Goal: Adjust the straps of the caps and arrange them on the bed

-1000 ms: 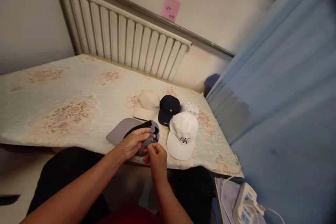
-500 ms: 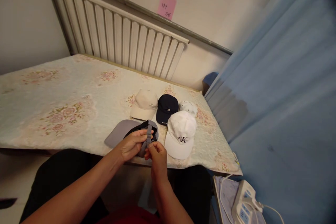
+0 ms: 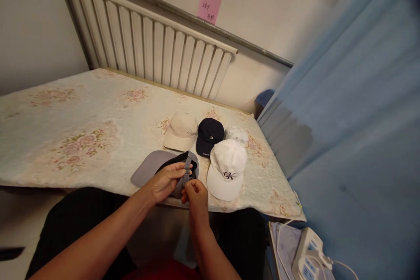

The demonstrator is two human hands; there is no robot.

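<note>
A grey baseball cap lies at the front edge of the bed, its brim toward the left and its back strap toward me. My left hand pinches the strap near its buckle, thumb and fingers closed on it. Just right of it, my right hand grips the lower part of the same strap between thumb and fingertips. The strap's end is partly hidden by my fingers. Close by on the right sits a white cap with black letters. Behind are a beige cap, a navy cap and a pale patterned cap.
A floral cover spreads over the bed. Along the wall runs a white radiator, with a pink note above it. A blue curtain hangs at the right. A power strip with cables rests at the lower right.
The view has shifted very slightly. Both hands stay on the strap of the grey cap, with only a small movement of the right fingers.
</note>
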